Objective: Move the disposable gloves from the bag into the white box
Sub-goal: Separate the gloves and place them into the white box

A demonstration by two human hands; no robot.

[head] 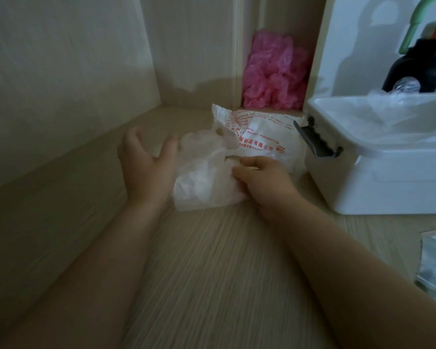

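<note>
Disposable gloves [204, 176] lie as a crumpled, translucent white wad on the wood-grain surface [212, 260], spilling from the mouth of the bag [267, 139] - a white bag with red print lying flat just behind them. The right hand [259, 178] grips the wad's right edge, its fingers curled into the plastic. The left hand [146, 162] is released, fingers spread and palm turned toward the wad, just beside its left edge; I cannot tell whether it touches. The white box [388, 177] stands to the right of the bag, open at the top, with clear plastic [398, 122] already inside and a dark latch [317, 142] hanging on its near side. Behind, a niche holds bunched pink plastic [275, 71] - a black bottle [418, 69] stands beyond the box.
</note>
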